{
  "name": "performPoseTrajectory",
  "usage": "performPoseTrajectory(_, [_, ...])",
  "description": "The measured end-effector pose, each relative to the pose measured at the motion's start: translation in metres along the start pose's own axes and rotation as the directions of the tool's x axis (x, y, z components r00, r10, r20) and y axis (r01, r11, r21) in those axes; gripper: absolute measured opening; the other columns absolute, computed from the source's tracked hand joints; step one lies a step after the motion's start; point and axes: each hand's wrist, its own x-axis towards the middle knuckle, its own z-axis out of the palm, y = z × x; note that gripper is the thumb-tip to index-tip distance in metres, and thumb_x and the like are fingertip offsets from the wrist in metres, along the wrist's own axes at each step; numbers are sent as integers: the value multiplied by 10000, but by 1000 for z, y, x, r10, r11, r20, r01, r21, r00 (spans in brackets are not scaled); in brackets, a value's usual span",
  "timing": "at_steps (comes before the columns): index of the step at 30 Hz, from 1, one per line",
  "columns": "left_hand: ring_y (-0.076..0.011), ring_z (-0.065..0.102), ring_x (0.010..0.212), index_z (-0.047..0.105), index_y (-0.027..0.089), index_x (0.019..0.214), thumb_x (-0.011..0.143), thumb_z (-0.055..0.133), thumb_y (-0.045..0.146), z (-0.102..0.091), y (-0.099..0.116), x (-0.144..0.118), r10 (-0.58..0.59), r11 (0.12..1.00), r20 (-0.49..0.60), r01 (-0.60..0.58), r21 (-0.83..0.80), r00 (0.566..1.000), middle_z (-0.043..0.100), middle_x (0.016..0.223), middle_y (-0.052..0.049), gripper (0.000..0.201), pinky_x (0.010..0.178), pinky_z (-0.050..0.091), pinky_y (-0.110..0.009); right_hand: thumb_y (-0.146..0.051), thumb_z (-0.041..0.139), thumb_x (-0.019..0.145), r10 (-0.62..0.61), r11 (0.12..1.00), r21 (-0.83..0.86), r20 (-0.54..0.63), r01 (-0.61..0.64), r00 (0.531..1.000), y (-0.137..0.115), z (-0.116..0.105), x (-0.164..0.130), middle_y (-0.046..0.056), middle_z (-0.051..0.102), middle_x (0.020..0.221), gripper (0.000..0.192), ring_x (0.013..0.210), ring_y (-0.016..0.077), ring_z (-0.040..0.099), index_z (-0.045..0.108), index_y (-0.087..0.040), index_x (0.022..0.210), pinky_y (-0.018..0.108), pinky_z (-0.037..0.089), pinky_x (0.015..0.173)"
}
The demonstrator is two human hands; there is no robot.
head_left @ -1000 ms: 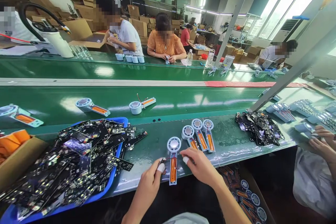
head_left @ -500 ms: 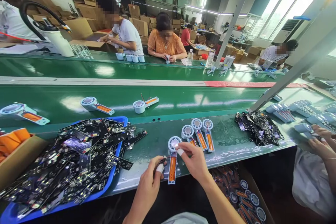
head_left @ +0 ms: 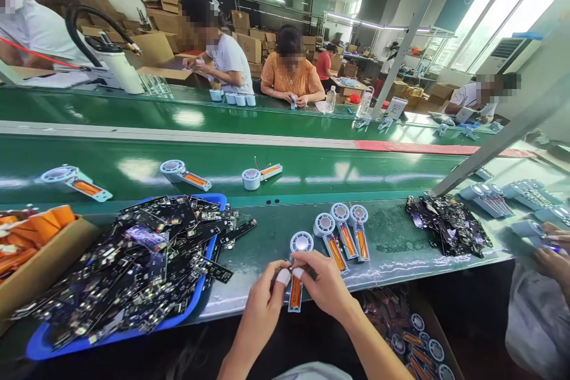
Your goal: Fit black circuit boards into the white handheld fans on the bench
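- Head view, only one there is: both hands are pinched together on one fan handle piece (head_left: 297, 276), the white one with the round head and the orange strip down its stem. It's lying flat at the near edge of the green tabletop (head_left: 267, 249), head pointing away from the person.
- Left hand (head_left: 262, 303) comes in from the left, taped fingertip pressed on the stem just below the round head. Right hand (head_left: 325, 285) does the same from the other side, so the fingertips nearly meet over the part. Both closed on it, not spread.
- Just right of it, three more fan pieces (head_left: 342, 228) sit side by side, touching each other.
- To the left, a blue tray (head_left: 196, 303) heaped with black circuit boards (head_left: 133, 267), some spilling over the rim.
- Further right, another pile of boards (head_left: 447, 225), well apart from the hands.
- On the conveyor belt (head_left: 312, 169) behind, a few single fan pieces (head_left: 182, 171) are spaced out.
- A co-worker's hands (head_left: 552, 249) show at the right edge.
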Motion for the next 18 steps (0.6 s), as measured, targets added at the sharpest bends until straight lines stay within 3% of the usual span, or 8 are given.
performPoseTrajectory(5, [-172,510,493,652,212,881,917,443,555,0,5,4,3,1000,28,-3,18,1000,469,495,56,403,490,419,-254,-120,568,938,-86,987,-132,31,89,996,1,3,-3,51,719,949,219,886,187,663,663,-216,1110,307,550,818])
performPoseTrajectory(9, [-148,462,442,618,203,816,887,417,650,2,5,4,-100,994,37,102,-42,994,446,481,66,495,456,387,-251,-138,532,973,-206,941,-259,74,218,976,5,5,-5,72,692,994,203,927,204,616,680,-222,1083,327,543,822])
performPoseTrajectory(13, [-140,479,399,588,184,1020,865,438,659,5,3,1,-186,968,72,196,-159,980,514,512,68,522,415,395,-249,-145,518,980,-221,918,-338,-9,205,975,9,8,-4,77,670,945,207,873,210,588,697,-217,1056,330,532,763])
performPoseTrajectory(16, [-159,582,477,523,174,1211,862,501,569,5,0,-1,-174,967,4,172,-189,985,651,651,17,528,445,474,-263,-144,507,981,-224,898,-402,-66,180,972,8,7,-1,74,659,923,214,836,207,573,706,-214,1019,330,512,733])
performPoseTrajectory(18, [-176,639,541,547,172,1204,866,511,512,4,-2,-2,-156,973,-16,151,-174,988,708,737,-25,481,491,534,-285,-145,504,984,-234,878,-441,-50,188,971,5,5,1,72,665,931,212,824,206,565,705,-211,1001,332,499,728])
